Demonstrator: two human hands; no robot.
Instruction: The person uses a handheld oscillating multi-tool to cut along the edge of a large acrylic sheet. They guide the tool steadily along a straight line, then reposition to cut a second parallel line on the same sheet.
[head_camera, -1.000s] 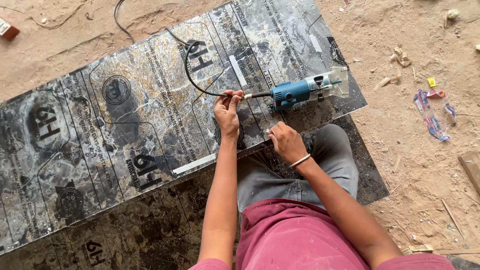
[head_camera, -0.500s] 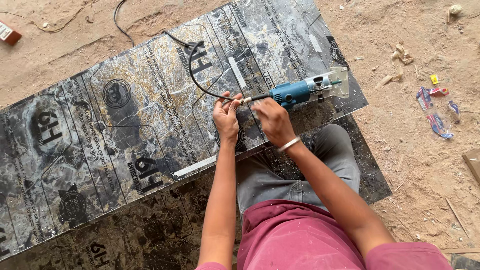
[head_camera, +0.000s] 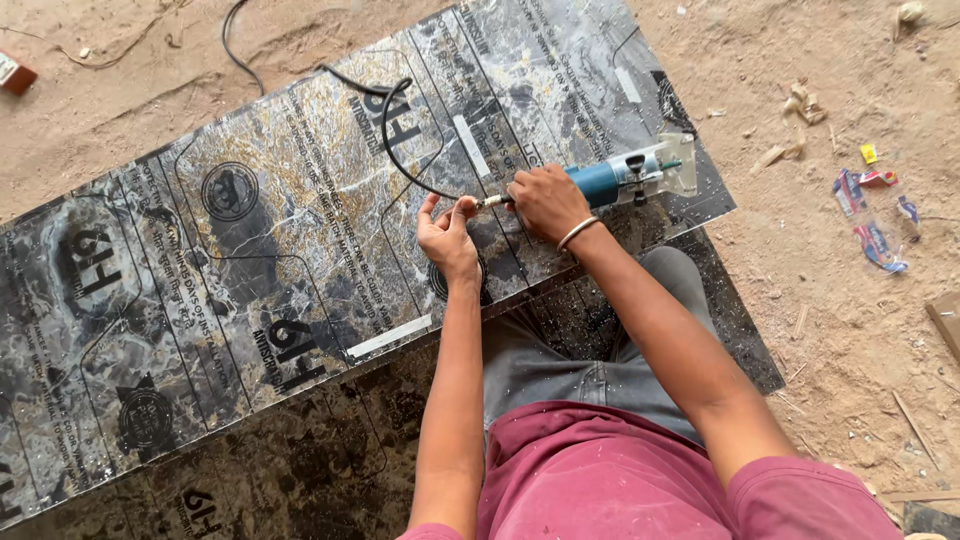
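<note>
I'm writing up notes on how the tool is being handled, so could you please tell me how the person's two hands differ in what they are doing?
The right hand is wrapped around the blue power tool, while the left hand pinches the black cord just behind it. The right hand wears a bangle at the wrist; the left wrist is bare. The right hand sits farther from the body than the left. Both are over the marble-patterned sheet.

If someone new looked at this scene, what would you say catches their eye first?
Most striking is the large marbled dark panel lying slantwise on the sandy floor, covered in a printed protective film. Near its right edge lies a blue power tool: the right hand grips its body, while the left hand pinches its black cord just behind it. Bright scraps of wrapper lie on the sand to the right.
</note>
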